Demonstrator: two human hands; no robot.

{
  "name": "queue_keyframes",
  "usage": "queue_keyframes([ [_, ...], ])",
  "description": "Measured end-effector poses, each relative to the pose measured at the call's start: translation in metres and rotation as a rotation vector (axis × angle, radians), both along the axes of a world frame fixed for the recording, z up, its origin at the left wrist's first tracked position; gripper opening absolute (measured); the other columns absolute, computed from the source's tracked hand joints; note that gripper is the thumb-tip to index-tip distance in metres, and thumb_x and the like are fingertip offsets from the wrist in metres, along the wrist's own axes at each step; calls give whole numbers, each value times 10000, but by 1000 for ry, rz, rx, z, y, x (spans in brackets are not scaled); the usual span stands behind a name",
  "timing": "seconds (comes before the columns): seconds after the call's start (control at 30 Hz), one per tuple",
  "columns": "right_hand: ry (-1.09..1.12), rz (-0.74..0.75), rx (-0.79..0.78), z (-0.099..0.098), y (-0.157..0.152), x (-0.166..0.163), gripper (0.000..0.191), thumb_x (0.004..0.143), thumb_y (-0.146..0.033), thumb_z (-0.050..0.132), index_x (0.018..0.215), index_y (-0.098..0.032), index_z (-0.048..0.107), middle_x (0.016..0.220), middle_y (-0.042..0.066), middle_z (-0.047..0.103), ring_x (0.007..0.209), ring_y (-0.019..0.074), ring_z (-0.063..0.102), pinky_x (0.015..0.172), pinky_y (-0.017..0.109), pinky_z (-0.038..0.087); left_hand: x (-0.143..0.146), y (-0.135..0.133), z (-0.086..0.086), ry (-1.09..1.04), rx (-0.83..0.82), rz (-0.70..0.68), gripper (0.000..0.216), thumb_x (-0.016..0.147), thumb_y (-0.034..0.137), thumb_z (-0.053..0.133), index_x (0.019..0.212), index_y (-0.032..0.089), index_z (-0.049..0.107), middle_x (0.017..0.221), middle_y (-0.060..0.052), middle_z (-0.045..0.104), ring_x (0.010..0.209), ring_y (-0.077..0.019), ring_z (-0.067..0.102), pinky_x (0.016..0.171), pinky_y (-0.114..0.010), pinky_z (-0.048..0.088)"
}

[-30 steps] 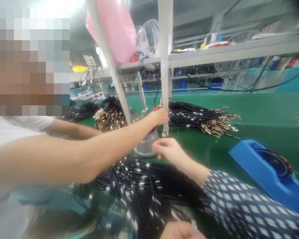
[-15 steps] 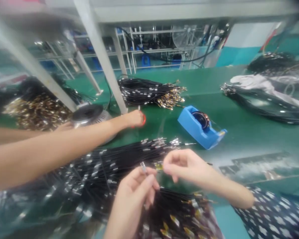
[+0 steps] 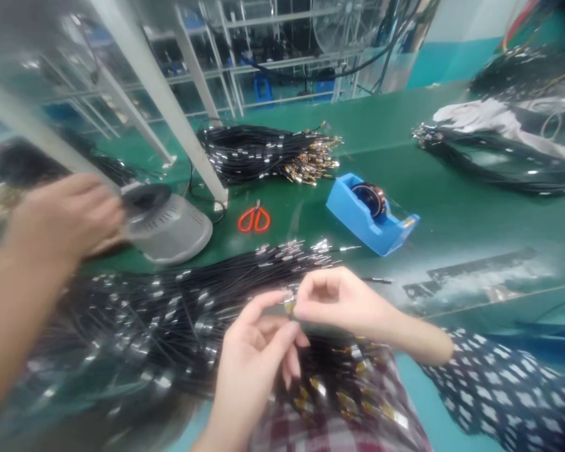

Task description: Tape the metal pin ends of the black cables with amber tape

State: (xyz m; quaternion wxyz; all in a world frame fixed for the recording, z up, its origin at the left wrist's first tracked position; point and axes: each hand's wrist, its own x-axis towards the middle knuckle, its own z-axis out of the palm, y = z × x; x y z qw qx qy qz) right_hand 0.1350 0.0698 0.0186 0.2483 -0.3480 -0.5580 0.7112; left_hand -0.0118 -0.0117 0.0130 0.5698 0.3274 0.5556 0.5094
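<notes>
Two bare hands meet over the near edge of the work: the right hand [image 3: 341, 301] pinches a small yellowish piece [image 3: 290, 307] between thumb and index finger, while the left hand [image 3: 258, 358] curves up beside it, fingers bent; whether its fingertips grip anything, blur hides. The piece sits between the two hands, not visibly settled on anything.

Just below, a lap bundle [image 3: 348, 389] of dark cables over plaid cloth [image 3: 329, 433] shows many ends with yellow tabs; those look done. Just beyond the hands, a bench bundle [image 3: 226, 276] has silver ends without yellow that I can make out, so it probably remains untouched. No count of either is possible.

Farther out are a blue tape dispenser [image 3: 358, 216], red-handled scissors [image 3: 254, 220] lying free on the green bench [image 3: 292, 220], and a grey device [image 3: 179, 232] with a co-worker's hand [image 3: 66, 220] beside it. No brand, label or writing is legible anywhere.
</notes>
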Motion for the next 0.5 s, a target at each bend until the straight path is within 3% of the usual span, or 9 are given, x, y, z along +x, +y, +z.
queue_keyframes([
  [0.5,-16,33,79,-2,3,2,361,729,-461,747,725,-131,599,707,16,602,640,110,516,651,266,440,-5,-2,0,7,-1,-43,363,810,225,699,1144,148,580,623,-30,687,402,-109,540,369,-185,428],
])
